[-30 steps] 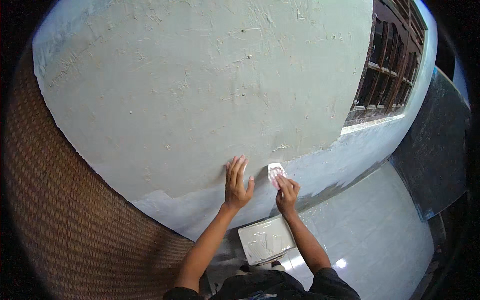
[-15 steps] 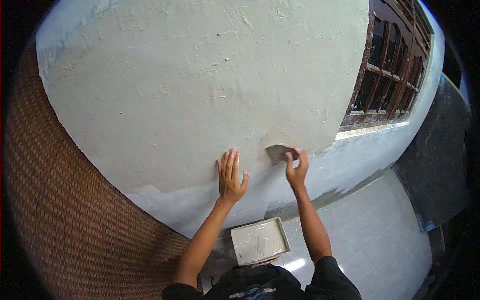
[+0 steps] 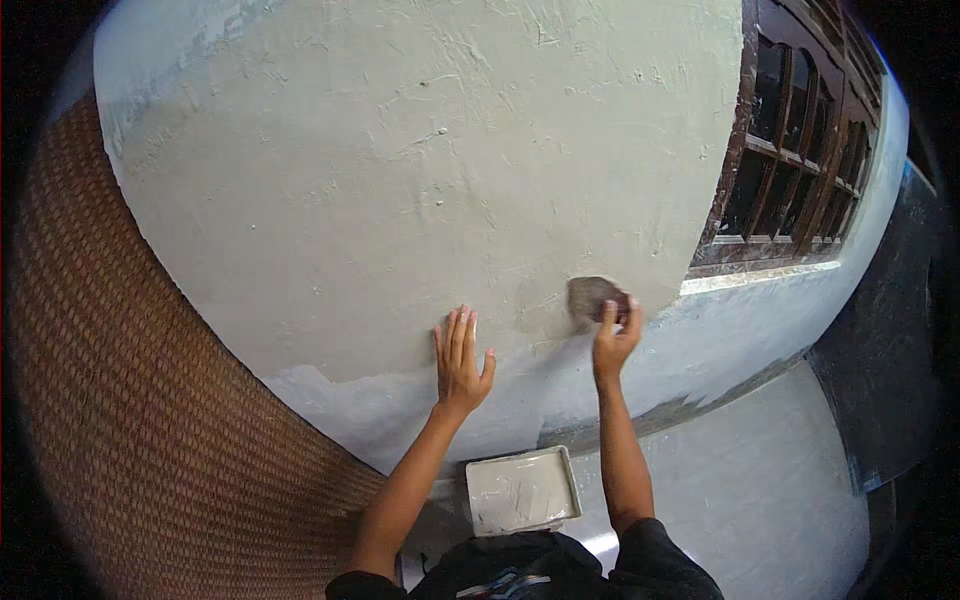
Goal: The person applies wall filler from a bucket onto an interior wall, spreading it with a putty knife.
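Note:
My right hand (image 3: 616,340) grips a putty knife (image 3: 592,298), its wide blade against the wall and slightly blurred by motion. Cream-coloured putty (image 3: 380,220) covers most of the wall in front of me, with small ridges and specks in its surface. My left hand (image 3: 463,365) lies flat on the wall near the lower edge of that coating, fingers stretched upward. Below the coating runs a band of whitish bare wall (image 3: 390,410). Between my forearms, low by my body, stands a rectangular tray (image 3: 577,490) holding creamy putty.
A brown woven mat (image 3: 150,380) bends along the left side. On the right is a dark brown wooden window (image 3: 790,150) with a pale sill (image 3: 755,278). A dark panel (image 3: 885,340) leans at the far right, beside the grey tiled floor (image 3: 740,480).
My right hand has moved the putty knife to the right along the wall, toward the window sill. My left hand stays in nearly the same place. The view has shifted slightly.

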### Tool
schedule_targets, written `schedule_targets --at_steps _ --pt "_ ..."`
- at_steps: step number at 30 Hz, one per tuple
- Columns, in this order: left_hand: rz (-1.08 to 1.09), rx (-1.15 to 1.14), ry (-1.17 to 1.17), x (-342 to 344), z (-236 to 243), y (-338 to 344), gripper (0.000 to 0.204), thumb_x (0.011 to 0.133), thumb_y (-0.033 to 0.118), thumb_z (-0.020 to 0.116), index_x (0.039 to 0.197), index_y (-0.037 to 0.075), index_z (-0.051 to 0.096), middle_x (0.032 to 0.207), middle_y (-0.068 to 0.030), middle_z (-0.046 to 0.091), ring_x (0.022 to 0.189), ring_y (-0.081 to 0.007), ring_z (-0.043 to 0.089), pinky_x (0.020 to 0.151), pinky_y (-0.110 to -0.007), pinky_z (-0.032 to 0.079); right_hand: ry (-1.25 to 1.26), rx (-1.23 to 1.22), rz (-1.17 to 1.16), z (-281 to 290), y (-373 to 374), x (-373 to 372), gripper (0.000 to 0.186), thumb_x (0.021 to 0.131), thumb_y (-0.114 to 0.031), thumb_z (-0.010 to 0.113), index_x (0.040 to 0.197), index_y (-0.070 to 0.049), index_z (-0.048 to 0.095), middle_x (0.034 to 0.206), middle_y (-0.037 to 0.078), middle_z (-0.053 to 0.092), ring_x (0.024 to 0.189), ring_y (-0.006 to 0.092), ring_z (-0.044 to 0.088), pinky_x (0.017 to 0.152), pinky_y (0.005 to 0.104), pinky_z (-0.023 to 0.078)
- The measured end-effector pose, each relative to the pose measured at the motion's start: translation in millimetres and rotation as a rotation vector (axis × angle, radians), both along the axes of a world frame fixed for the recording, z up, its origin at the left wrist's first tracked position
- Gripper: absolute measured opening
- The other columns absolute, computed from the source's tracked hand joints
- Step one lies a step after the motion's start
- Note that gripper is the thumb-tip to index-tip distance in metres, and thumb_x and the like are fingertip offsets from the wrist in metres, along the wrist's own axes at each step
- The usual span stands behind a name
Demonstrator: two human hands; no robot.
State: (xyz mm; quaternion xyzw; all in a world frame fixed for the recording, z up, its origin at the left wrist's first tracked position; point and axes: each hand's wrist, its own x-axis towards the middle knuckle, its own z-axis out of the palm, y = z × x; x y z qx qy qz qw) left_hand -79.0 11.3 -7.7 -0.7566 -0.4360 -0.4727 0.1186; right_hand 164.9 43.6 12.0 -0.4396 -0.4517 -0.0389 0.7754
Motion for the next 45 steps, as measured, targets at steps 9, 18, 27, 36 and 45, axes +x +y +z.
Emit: schedule_targets --at_steps 9,18,27,36,45 --pt "0.038 -0.011 -0.003 7 0 -4 0.069 0.086 0.015 0.058 0.147 -0.001 0.028 0.154 -0.0163 0.029 0.144 -0.0332 0.023 0.116 -0.057 0.013 -0.410 -0.028 0.139 -18 -9 -21 0.014 0.087 -0.006 0.066 0.099 0.001 0.061 0.088 0.012 0.060 0.079 0.0213 0.056 0.071 0.0320 0.042" --pt "0.037 -0.007 -0.020 9 -3 -2 0.070 0.086 0.015 0.058 0.147 0.000 0.028 0.153 -0.0167 0.029 0.144 -0.0335 0.022 0.116 -0.057 0.013 -0.278 -0.037 0.204 -21 -8 -8 0.019 0.086 -0.008 0.068 0.103 0.001 0.063 0.089 0.011 0.062 0.078 0.0216 0.057 0.070 0.0323 0.045" --pt "0.019 -0.014 -0.015 10 -6 -2 0.070 0.086 0.015 0.059 0.147 -0.001 0.028 0.153 -0.0182 0.027 0.144 -0.0354 0.020 0.116 -0.056 0.012 0.178 -0.017 0.252 -11 -15 -11 0.018 0.087 -0.006 0.066 0.105 -0.001 0.064 0.088 0.011 0.061 0.080 0.0188 0.058 0.072 0.0310 0.046" --pt "0.008 -0.011 -0.026 10 -8 -1 0.070 0.085 0.013 0.059 0.146 0.000 0.028 0.153 -0.0183 0.027 0.144 -0.0357 0.021 0.115 -0.056 0.012 0.303 -0.022 0.227 -13 -7 -7 0.025 0.090 -0.010 0.066 0.110 0.004 0.059 0.091 0.006 0.062 0.079 0.0129 0.057 0.070 0.0279 0.047" --pt "-0.003 -0.038 -0.038 10 -5 -3 0.071 0.084 0.012 0.060 0.146 -0.001 0.027 0.153 -0.0195 0.026 0.144 -0.0375 0.019 0.115 -0.058 0.011 0.282 -0.054 0.192 -11 -7 -13 0.019 0.090 -0.010 0.064 0.106 0.000 0.062 0.089 0.006 0.062 0.080 0.0133 0.056 0.073 0.0290 0.045"
